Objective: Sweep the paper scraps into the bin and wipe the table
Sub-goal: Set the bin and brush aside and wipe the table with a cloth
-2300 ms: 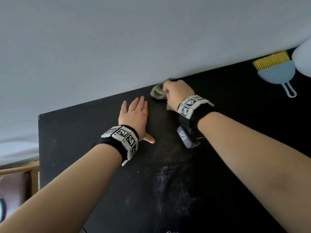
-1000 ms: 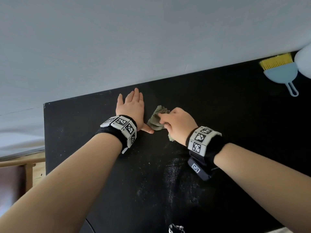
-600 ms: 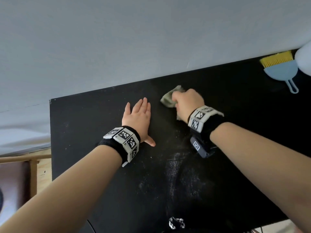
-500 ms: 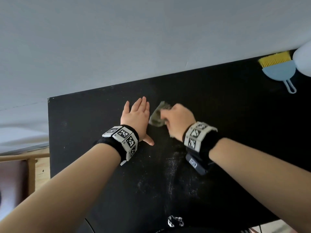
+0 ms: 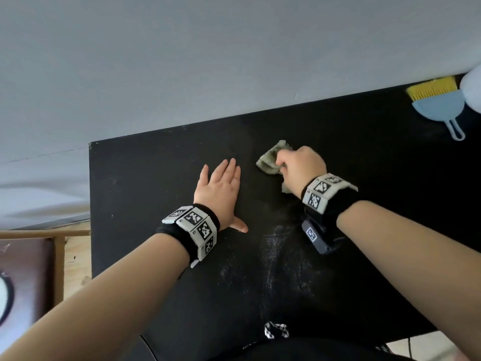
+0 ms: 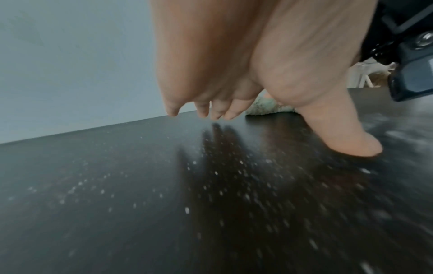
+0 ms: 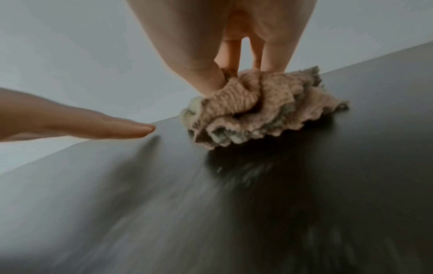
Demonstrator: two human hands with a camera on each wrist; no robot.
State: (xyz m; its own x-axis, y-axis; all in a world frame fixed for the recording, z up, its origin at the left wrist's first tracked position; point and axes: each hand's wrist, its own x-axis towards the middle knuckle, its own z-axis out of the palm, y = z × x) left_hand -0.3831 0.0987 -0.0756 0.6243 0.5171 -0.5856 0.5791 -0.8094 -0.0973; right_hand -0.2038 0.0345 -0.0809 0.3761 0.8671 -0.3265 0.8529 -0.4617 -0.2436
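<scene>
right hand [image 5: 302, 165] clamped on cloth [image 5: 270, 158], swung back toward far edge; left hand [image 5: 218, 188] flat, unmoved; dusty table [image 5: 390, 204] half-wiped.

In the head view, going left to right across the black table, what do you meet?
Left hand flat on the table → crumpled cloth → right hand gripping the cloth → brush with yellow bristles near the far right corner.
</scene>
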